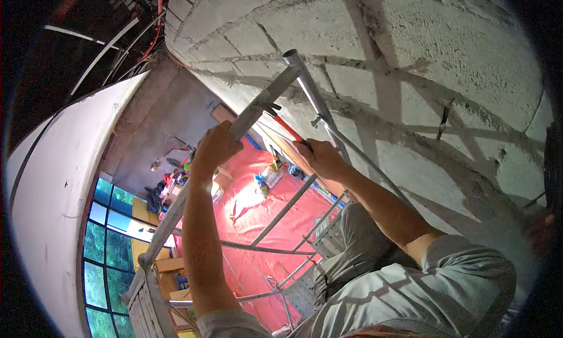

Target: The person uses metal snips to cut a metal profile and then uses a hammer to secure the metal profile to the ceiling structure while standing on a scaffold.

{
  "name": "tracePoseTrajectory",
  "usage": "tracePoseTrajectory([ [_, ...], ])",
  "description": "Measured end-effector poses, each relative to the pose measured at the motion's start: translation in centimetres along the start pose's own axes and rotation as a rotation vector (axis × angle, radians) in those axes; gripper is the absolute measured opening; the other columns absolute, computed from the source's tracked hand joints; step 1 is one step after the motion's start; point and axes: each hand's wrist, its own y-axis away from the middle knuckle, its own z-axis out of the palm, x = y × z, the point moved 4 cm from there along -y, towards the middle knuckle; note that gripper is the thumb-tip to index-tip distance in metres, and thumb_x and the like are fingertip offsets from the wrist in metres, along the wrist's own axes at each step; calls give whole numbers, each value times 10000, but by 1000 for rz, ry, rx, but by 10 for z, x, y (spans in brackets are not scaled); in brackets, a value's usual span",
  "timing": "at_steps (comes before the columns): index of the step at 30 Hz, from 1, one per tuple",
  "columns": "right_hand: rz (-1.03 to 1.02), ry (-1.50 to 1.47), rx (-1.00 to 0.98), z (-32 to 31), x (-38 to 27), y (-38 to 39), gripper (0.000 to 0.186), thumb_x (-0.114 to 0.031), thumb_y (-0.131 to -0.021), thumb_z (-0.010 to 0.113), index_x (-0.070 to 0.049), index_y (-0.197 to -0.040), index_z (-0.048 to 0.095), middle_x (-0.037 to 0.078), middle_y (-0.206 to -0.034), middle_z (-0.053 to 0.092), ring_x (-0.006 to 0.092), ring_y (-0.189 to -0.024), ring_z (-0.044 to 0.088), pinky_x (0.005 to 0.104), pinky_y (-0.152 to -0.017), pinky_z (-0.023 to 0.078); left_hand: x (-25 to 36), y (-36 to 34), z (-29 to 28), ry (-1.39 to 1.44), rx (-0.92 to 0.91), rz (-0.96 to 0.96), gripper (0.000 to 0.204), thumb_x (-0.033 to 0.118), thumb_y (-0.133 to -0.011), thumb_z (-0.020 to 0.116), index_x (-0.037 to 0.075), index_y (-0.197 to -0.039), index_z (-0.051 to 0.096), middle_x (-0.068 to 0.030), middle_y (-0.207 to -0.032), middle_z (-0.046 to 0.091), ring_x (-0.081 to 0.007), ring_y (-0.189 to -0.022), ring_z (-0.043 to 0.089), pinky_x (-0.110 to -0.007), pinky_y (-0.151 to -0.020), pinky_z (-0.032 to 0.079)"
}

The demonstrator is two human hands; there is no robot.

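Note:
My left hand (216, 149) is closed around a flat grey metal rail (265, 98) of a scaffold, which slants up to the right. In my right hand (321, 160) is a hammer (285, 127) with a red handle and a dark head. The hammer's head is right beside the rail, a little to the right of my left hand; I cannot tell whether they touch. At its upper end the rail meets a round steel scaffold post (311, 88), which stands close to the block wall (434, 50).
Far below, a red sheet (258, 209) covers much of the floor, with bags and boxes on it. Scaffold tubes (284, 212) cross beneath me, and a perforated platform (299, 291) sits near my legs. Windows (108, 250) are at the left; cables (153, 39) hang at the upper left.

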Motion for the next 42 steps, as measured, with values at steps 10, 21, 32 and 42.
tracePoseTrajectory([
  [10, -26, -155, -20, -13, -37, 23, 495, -469, -1087, 540, -6, -1031, 708, 153, -719, 697, 272, -652, 699, 427, -646, 535, 10, 14, -3, 13, 84, -2, 453, 279, -739, 767, 63, -1121, 658, -235, -1108, 733, -448, -1081, 695, -564, -923, 565],
  [21, 66, -19, -57, 8, -4, 17, 537, -495, -1090, 534, 12, -1097, 711, 201, -736, 668, 304, -634, 649, 444, -625, 500, 12, 12, -3, -55, 65, -75, 434, 288, -787, 741, 83, -1162, 668, -229, -1068, 753, -449, -1030, 721, -551, -908, 585],
  [32, 77, -53, -121, 29, 4, 8, 620, -563, -1075, 505, 17, -1001, 712, 221, -780, 732, 368, -754, 755, 467, -706, 567, 5, 17, -4, -25, 84, -17, 570, 442, -787, 819, 96, -1205, 644, -216, -1079, 748, -444, -1026, 722, -567, -898, 574],
  [42, 80, -8, -84, 4, -24, 21, 628, -580, -1068, 506, 7, -974, 708, 210, -733, 719, 369, -690, 743, 472, -653, 560, -30, 71, -13, 116, -38, -162, 683, 571, -798, 834, 86, -1236, 637, -230, -1069, 749, -459, -1021, 721, -563, -872, 564],
])
